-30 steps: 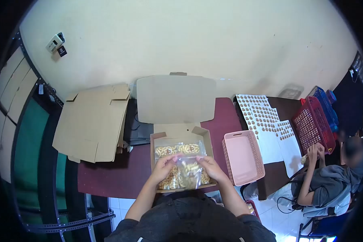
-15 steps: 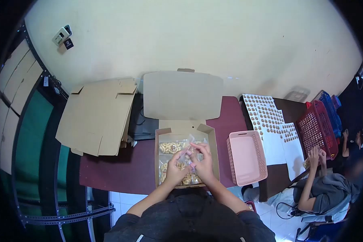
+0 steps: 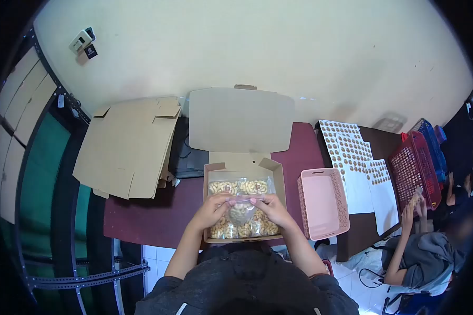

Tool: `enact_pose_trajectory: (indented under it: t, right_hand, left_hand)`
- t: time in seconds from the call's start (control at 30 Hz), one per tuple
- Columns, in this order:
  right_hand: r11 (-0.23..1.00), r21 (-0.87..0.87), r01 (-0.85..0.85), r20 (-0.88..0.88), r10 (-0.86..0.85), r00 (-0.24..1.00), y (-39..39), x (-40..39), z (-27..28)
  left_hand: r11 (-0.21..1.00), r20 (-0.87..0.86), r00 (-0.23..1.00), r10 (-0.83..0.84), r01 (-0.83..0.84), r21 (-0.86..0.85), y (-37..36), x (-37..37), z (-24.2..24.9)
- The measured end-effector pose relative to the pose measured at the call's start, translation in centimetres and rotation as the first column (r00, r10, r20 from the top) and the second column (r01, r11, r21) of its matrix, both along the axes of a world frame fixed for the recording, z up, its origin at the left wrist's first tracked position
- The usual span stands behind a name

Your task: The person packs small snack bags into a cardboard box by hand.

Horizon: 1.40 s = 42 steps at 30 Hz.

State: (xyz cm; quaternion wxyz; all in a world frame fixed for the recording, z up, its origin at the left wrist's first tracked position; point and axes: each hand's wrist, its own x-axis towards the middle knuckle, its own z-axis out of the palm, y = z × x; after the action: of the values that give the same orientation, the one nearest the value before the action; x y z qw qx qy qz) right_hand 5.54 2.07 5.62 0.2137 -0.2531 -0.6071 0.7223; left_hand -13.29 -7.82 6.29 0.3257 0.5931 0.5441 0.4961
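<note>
An open cardboard box [image 3: 284, 202] stands on the maroon table [image 3: 142, 223], its lid tilted up at the back. Clear bags of pale curved snacks [image 3: 223, 187] lie inside. Above them, my left hand [image 3: 215, 209] and my right hand [image 3: 272, 210] pinch the top edge of a clear plastic bag [image 3: 241, 212], one at each side. Pale pieces show in or through this bag; which of the two I cannot tell.
Flattened cardboard [image 3: 126, 149] is stacked at the left. Right of the box are a pink basket [image 3: 324, 205], sticker sheets [image 3: 354, 157] and a red basket [image 3: 415, 168]. A co-worker [image 3: 425, 257] at the far right holds a small packet [image 3: 416, 198].
My hands have moved apart and now stretch the bag's top edge level between them. The co-worker's hands have risen slightly with the packet.
</note>
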Motion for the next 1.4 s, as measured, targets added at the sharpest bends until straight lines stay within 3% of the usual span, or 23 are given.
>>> enact_pose_trajectory:
  t: [0.03,0.07,0.17,0.23,0.3,0.4,0.43,0.5,0.57,0.63,0.7,0.77,0.9,0.97,1.0,1.03,1.1,1.17,1.23,1.3,1.33,1.37,1.4]
  right_hand:
    - [0.997,0.009,-0.077,-0.003,0.077,0.997,0.1,0.3,0.4]
    - [0.985,0.077,-0.152,0.013,0.151,0.988,0.4,0.7,0.6]
    - [0.951,0.227,-0.209,0.084,0.195,0.977,0.8,1.8,0.7]
    - [0.959,0.176,-0.223,0.104,0.208,0.973,0.6,2.3,2.2]
    - [0.942,0.257,-0.218,0.125,0.192,0.973,0.6,2.4,2.4]
    - [0.969,0.210,-0.133,0.191,0.092,0.977,-0.3,2.4,3.7]
    - [0.968,0.212,-0.135,0.190,0.095,0.977,-0.4,2.2,3.4]
    - [0.931,0.363,0.045,0.047,-0.067,0.997,-1.0,1.9,2.3]
    - [0.917,0.396,0.055,0.063,-0.087,0.994,-1.3,2.0,1.8]
    - [0.952,0.302,0.047,0.036,-0.060,0.998,-1.5,2.1,1.7]
    - [0.955,0.294,0.040,0.072,-0.064,0.995,-1.4,2.5,1.8]
    - [0.954,0.286,-0.088,0.136,0.051,0.989,-1.0,3.0,2.0]
    - [0.959,0.247,-0.138,0.252,0.074,0.965,-0.6,3.2,2.2]
    - [0.960,0.278,0.041,0.311,-0.131,0.942,-0.8,2.4,2.3]
    - [0.907,0.396,0.141,0.217,-0.242,0.946,-0.9,1.8,1.7]
    - [0.907,0.396,0.141,0.216,-0.241,0.946,-1.0,1.5,1.3]
    - [0.855,0.387,0.345,0.167,-0.433,0.886,-1.6,0.6,1.2]
    - [0.859,0.374,0.349,0.098,-0.411,0.906,-2.1,-0.3,0.6]
    - [0.936,0.220,0.275,0.082,-0.299,0.951,-2.5,-0.9,0.4]
    - [0.949,0.208,0.236,0.062,-0.254,0.965,-2.0,-1.0,-3.2]
    - [0.912,0.288,0.292,0.048,-0.318,0.947,-2.2,-1.5,-3.7]
    - [0.865,0.365,0.345,0.028,-0.380,0.925,-2.3,-1.8,-4.6]
    - [0.948,0.199,0.250,0.109,-0.274,0.955,-2.1,-1.6,-7.5]
  left_hand:
    - [0.996,0.045,0.998,-0.040,0.044,-0.076,-0.2,-0.1,0.1]
    - [0.998,0.066,0.996,-0.067,0.068,-0.011,-0.1,-0.1,-0.3]
    - [0.989,0.059,0.991,-0.119,0.124,-0.083,-0.4,-0.3,-0.3]
    - [0.981,0.087,0.985,-0.147,0.156,-0.116,-0.5,-0.3,-0.1]
    - [0.970,0.112,0.978,-0.177,0.192,-0.147,-0.6,-0.2,0.4]
    - [0.989,0.104,0.990,-0.099,0.109,-0.100,-0.3,0.8,0.8]
    - [0.997,0.184,0.982,-0.039,0.051,-0.064,-0.2,1.6,0.4]
    - [0.999,0.265,0.964,0.018,-0.010,-0.033,-0.5,2.4,-0.5]
    - [0.992,0.172,0.977,0.127,-0.121,-0.042,-0.6,3.0,-1.1]
    - [0.991,0.228,0.964,0.134,-0.128,-0.042,-0.5,2.9,-0.6]
    - [0.999,0.234,0.972,0.013,-0.005,-0.033,-0.7,1.9,-0.7]
    - [0.997,0.159,0.986,-0.049,0.057,-0.047,-0.8,1.0,-0.3]
    - [0.956,0.346,0.933,-0.099,0.185,-0.228,-0.9,0.8,-1.2]
    - [0.997,0.459,0.885,0.080,-0.061,-0.056,-0.3,2.3,-1.0]
    - [0.995,0.411,0.906,0.100,-0.079,-0.068,-0.3,2.3,-1.2]
    - [0.994,0.411,0.906,0.101,-0.080,-0.068,-0.5,2.6,-1.5]
    - [0.986,-0.004,0.993,0.115,-0.115,-0.118,-0.9,3.8,-2.2]
    - [0.993,-0.118,0.992,0.048,-0.061,-0.105,-0.9,5.1,-3.6]
    - [0.989,-0.244,0.959,0.142,-0.147,0.000,-1.1,6.0,-5.3]
    - [0.985,-0.206,0.965,0.160,-0.169,-0.025,-1.2,5.7,-7.1]
    - [0.957,0.170,0.966,0.197,-0.151,-0.248,-1.2,5.4,-8.2]
    - [0.897,0.503,0.815,0.288,-0.046,-0.439,-1.4,4.9,-9.2]
    - [0.898,0.649,0.724,0.235,0.095,-0.430,-1.5,4.4,-9.6]
